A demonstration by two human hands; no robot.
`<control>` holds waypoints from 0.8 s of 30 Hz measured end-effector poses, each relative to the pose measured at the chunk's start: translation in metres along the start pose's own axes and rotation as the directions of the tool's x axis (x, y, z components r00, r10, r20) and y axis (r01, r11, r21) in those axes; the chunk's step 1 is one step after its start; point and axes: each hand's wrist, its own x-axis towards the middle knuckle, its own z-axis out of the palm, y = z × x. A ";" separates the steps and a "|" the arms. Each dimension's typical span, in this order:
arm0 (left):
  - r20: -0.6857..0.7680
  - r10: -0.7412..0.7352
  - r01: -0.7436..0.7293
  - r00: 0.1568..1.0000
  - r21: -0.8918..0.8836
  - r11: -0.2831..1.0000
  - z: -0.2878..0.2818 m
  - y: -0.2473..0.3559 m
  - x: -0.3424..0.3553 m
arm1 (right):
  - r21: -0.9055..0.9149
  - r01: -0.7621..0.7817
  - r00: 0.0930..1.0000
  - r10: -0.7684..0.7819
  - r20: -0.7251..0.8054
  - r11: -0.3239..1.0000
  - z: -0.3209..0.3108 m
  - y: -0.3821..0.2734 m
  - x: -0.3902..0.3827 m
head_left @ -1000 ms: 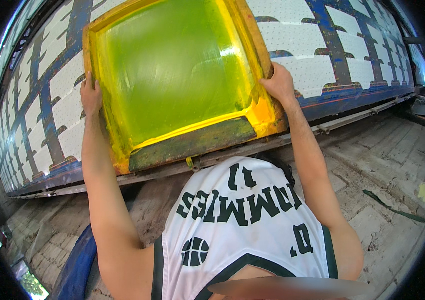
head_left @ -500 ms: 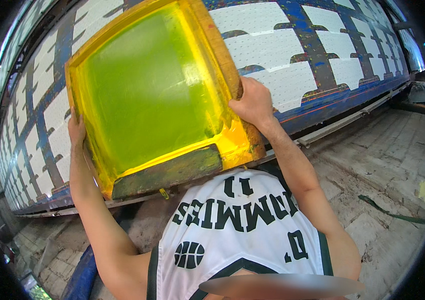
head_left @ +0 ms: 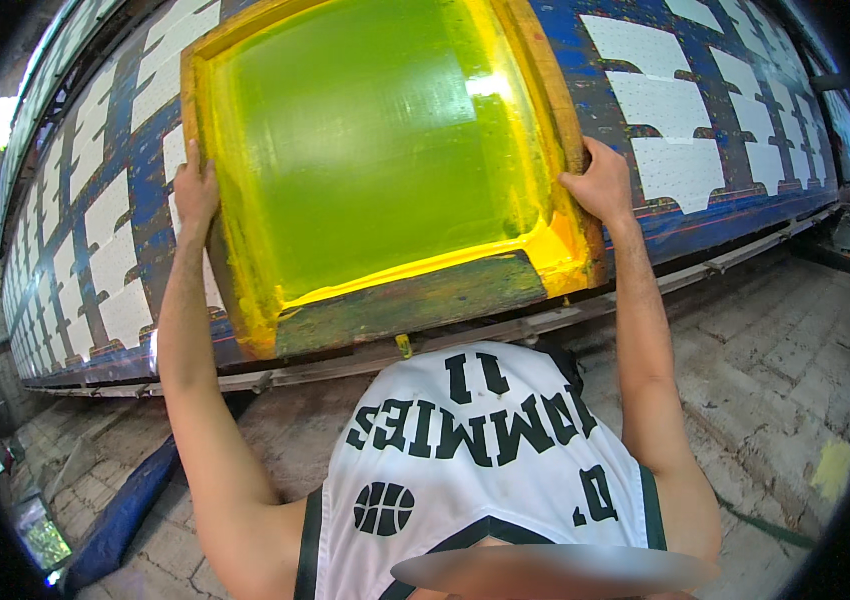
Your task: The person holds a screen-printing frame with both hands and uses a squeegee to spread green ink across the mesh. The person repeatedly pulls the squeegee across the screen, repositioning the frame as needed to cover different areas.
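A wooden-framed printing screen (head_left: pixel 375 150) lies over the long blue table, with green mesh, yellow ink round its inner edges and a darker, paint-stained strip along the near side. My left hand (head_left: pixel 196 190) is closed on the screen's left side, fingers along its outer edge. My right hand (head_left: pixel 600 185) grips the right side, thumb bent over the rim. White perforated cut pieces (head_left: pixel 673 100) lie in rows on both sides of the screen.
The long table (head_left: pixel 700 235) curves across the view, with a metal rail (head_left: pixel 535 330) along its near edge. Below are a paved floor (head_left: pixel 765 380), a blue cloth bundle (head_left: pixel 130 510) at lower left and a dark strap (head_left: pixel 765 525) at lower right.
The screen and both my hands shifted left and down, then moved right and up in the picture. The rows of white pieces beside it now appear differently placed, with more blue surface showing.
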 end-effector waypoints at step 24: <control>0.023 -0.086 0.083 0.996 0.077 0.994 0.064 0.177 -0.040 | 0.084 -0.057 0.995 0.050 0.084 0.995 -0.057 0.171 0.012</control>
